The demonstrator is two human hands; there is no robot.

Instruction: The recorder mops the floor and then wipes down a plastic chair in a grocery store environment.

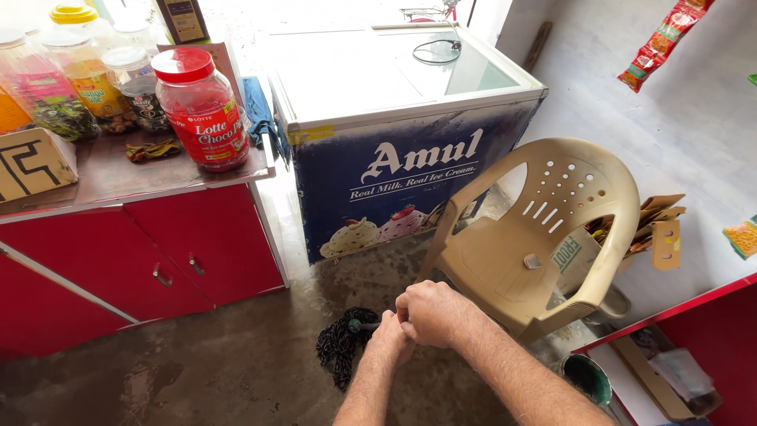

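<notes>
Both my hands are closed around a mop handle, one behind the other. My right hand [432, 313] is on top and nearer the chair. My left hand [389, 339] sits lower, closest to the mop end. The handle itself is almost wholly hidden by my fists; only a short dark green stub [361, 325] shows. From it hangs a dark stringy mop head [339, 353], resting on the wet grey floor [236, 371].
A beige plastic chair [544, 229] stands just right of my hands. Behind it is a blue and white chest freezer [394, 118]. At left, a red counter [134, 252] holds several jars, including a red-lidded jar [201, 106]. A green tin [587, 377] and cardboard boxes [658, 225] sit at right.
</notes>
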